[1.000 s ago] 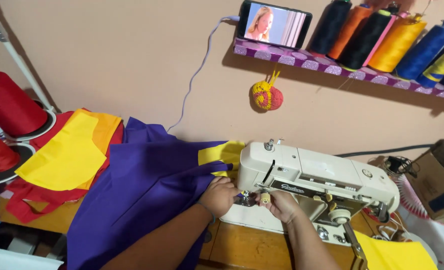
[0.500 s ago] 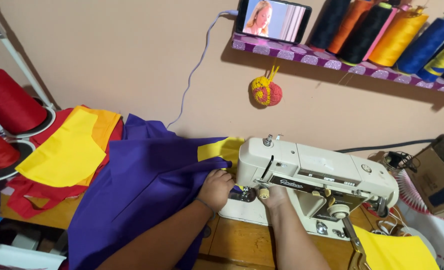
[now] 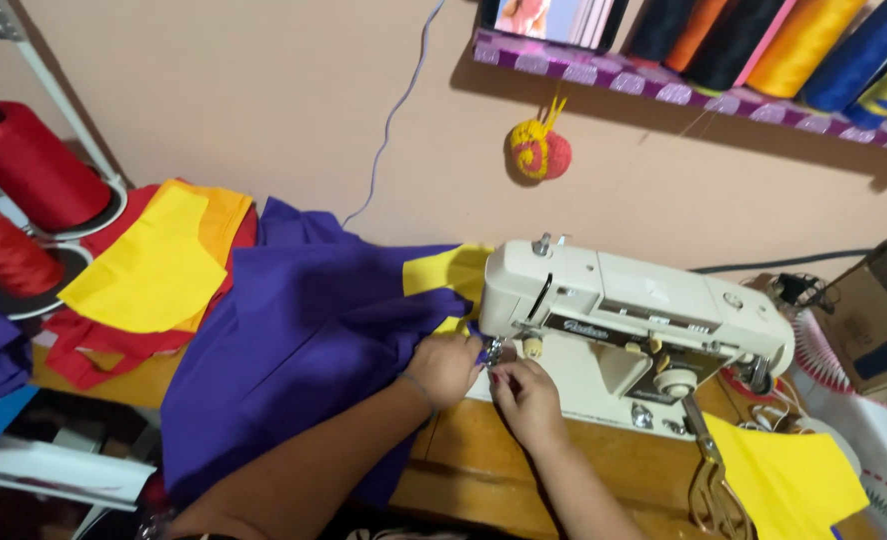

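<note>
While my left hand [image 3: 446, 367] pins the purple fabric [image 3: 304, 340], my right hand [image 3: 526, 393] pinches it beside the sewing machine's [image 3: 634, 320] needle.

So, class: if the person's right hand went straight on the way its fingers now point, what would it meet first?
The right hand points up and left toward the needle area of the cream sewing machine. It would likely meet that first, with the purple fabric just beyond, though depth is unclear.
</note>
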